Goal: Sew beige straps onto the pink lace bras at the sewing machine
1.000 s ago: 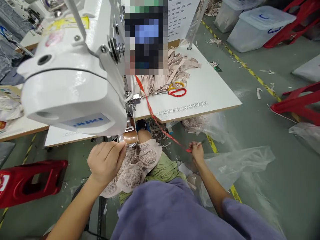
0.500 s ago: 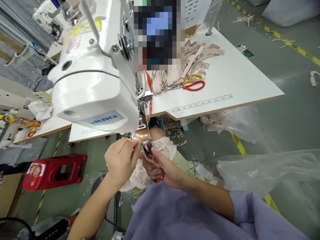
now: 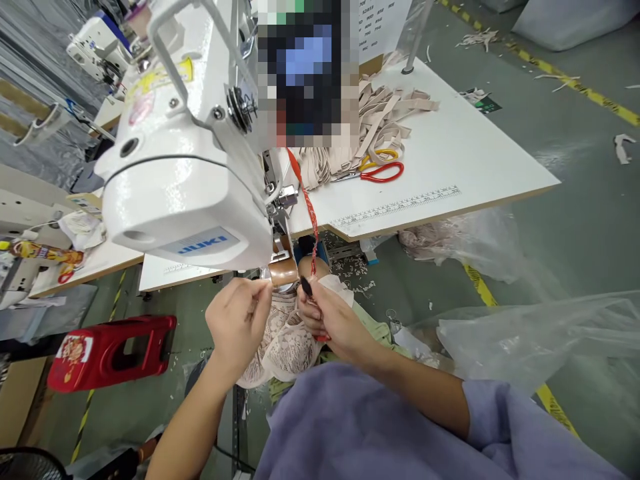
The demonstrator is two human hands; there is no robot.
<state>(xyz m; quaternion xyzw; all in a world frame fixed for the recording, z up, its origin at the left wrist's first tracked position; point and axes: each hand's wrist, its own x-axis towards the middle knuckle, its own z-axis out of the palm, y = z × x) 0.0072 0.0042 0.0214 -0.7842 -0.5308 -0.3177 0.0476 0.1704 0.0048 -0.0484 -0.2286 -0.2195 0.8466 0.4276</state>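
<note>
Lace bras point(image 3: 287, 350) in beige hung in a bunch beneath the arm end of a white sewing machine point(image 3: 175, 193), spread over the seated person's lap between the two forearms, with a fold of green cloth point(image 3: 375, 327) under them. From where I stood, the left hand point(image 3: 239, 327) had its grip pinched, thumb against fingers, right at the copper-coloured machine part point(image 3: 283, 272); whatever lay between those fingertips was too small for me to tell. Just beside it, the right hand point(image 3: 333, 317) had its grip curled firmly round a small dark-tipped tool point(image 3: 306, 286), and a bit of red showed below its fingers. A thin red strip point(image 3: 312, 217) ran down past the machine's needle side to that same hand.

Behind, on the white worktop point(image 3: 480, 153), lay a heap of beige fabric strips point(image 3: 373, 120) with red-handled scissors point(image 3: 367, 176) just in front, a yellow handle point(image 3: 370, 162) touching the heap, and a printed ruler scale point(image 3: 395, 207) near the edge. To the person's left a red stool point(image 3: 115, 350) stood on the green floor, and clear plastic sheeting point(image 3: 540, 333) sprawled to the right.
</note>
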